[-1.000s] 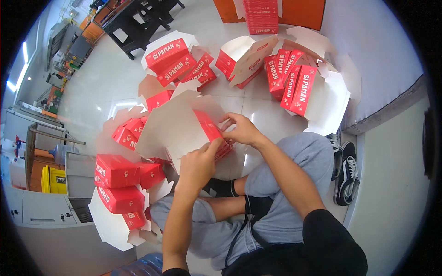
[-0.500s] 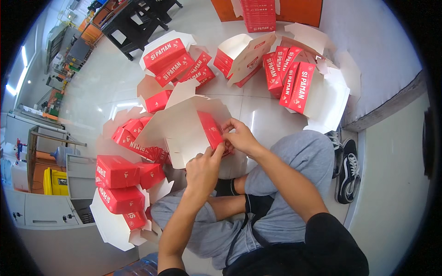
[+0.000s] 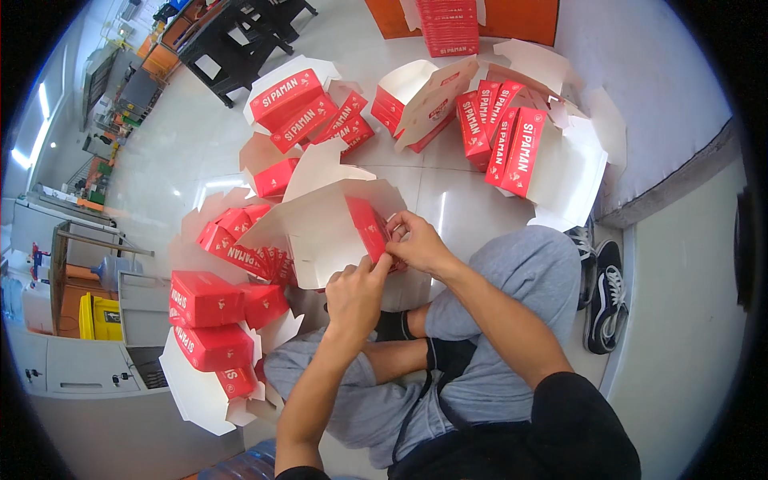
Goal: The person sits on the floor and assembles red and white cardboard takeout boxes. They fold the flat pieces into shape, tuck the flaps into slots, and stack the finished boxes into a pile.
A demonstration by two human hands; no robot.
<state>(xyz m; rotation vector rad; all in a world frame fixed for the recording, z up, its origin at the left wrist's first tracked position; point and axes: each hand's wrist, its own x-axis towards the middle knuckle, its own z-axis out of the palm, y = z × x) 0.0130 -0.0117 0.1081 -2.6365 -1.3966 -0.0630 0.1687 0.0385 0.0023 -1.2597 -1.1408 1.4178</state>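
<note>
A red-and-white cardboard food box (image 3: 324, 240), lid flap raised and white inside showing, is tilted in front of me above my crossed legs. My left hand (image 3: 354, 294) grips the near end of its red side wall, thumb and fingers closed on the edge. Pinched at the outer corner of that same wall is my right hand (image 3: 416, 244), its fingertips bent round the cardboard. The fold under the right fingertips is partly hidden. Close by on the left lie folded red boxes (image 3: 232, 232), and beside my knee several more are piled up (image 3: 206, 300).
Nested open boxes (image 3: 500, 132) stand ahead on the right, others (image 3: 300, 112) ahead on the left. A tall stack of red boxes (image 3: 450, 32) is at the back. Dark sneakers (image 3: 606, 300) sit by the right wall; a black table (image 3: 240, 40) stands far left.
The held box has tipped slightly, its near edge a little higher. My right fingers have shifted a bit along the corner; both hands keep their hold.
</note>
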